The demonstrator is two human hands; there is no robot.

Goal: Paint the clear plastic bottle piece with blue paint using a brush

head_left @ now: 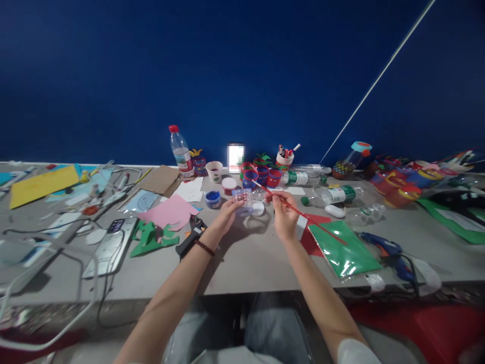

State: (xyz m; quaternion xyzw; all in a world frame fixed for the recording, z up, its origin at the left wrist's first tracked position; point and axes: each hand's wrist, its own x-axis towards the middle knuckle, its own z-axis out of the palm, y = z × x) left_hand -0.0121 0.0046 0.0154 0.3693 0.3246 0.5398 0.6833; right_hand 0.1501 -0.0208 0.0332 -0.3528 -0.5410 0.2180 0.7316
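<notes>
Your left fingers [234,204] are closed on a clear, blue-tinted plastic piece [243,198], held above the worktop [250,273] near the middle, and your right fingers [281,195] pinch a long red brush [314,222], its pale end slanting up and left towards the small blue and red cups [261,175]. The open jar of blue paint [212,199] (its rim is smeared with blue) sits just left of your left hand. Beyond your left forearm lie a black glue gun [192,235] and torn pink paper [168,211]; to the right of your right hand, a glossy green packet [344,247] lies flat, partly over a red sheet [311,242].
</notes>
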